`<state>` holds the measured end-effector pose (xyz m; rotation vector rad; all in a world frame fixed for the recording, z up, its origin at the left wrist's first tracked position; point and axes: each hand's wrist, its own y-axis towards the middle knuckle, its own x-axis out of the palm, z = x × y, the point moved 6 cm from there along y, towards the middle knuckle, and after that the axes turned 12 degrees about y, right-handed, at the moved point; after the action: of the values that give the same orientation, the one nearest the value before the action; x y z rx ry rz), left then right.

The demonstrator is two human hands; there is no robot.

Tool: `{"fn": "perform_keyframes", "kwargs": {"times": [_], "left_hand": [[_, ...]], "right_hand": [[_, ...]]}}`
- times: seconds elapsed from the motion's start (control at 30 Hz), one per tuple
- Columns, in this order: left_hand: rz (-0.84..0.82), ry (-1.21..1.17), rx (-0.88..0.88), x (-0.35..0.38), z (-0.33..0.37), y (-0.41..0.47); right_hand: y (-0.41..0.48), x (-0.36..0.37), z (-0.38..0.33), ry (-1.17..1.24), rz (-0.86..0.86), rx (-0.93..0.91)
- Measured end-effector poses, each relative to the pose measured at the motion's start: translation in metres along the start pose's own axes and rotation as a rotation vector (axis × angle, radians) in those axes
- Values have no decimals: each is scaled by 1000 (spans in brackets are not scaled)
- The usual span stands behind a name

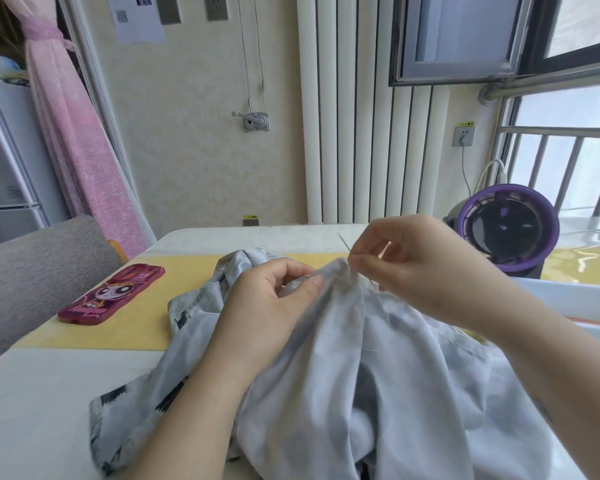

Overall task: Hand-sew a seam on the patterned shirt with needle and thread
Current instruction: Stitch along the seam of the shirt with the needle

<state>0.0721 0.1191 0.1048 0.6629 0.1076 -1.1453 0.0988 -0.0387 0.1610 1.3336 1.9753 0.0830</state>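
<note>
Left of the right hand (420, 268), its grip pinching what looks like the needle (344, 242), the left hand (267, 296) clamps the patterned shirt (361, 375) taut for stitching.

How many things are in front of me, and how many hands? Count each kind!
Hands: 2, the left hand and the right hand
Patterned shirt: 1
Pink cartoon case: 1
Purple fan: 1
Total: 5
The needle is too small to make out.
</note>
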Motion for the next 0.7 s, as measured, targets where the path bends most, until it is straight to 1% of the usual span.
{"fn": "perform_keyframes", "kwargs": {"times": [0.13,0.2,0.7], "left_hand": [[25,8,3,0,-1,1],[34,9,9,-1,-2,2],[23,5,38,0,-1,2]], "right_hand": [[-6,7,-4,-127,-121,4],[-8,13,-4,-180,-155,7],[-7,18,1,-252,-158,-6]]}}
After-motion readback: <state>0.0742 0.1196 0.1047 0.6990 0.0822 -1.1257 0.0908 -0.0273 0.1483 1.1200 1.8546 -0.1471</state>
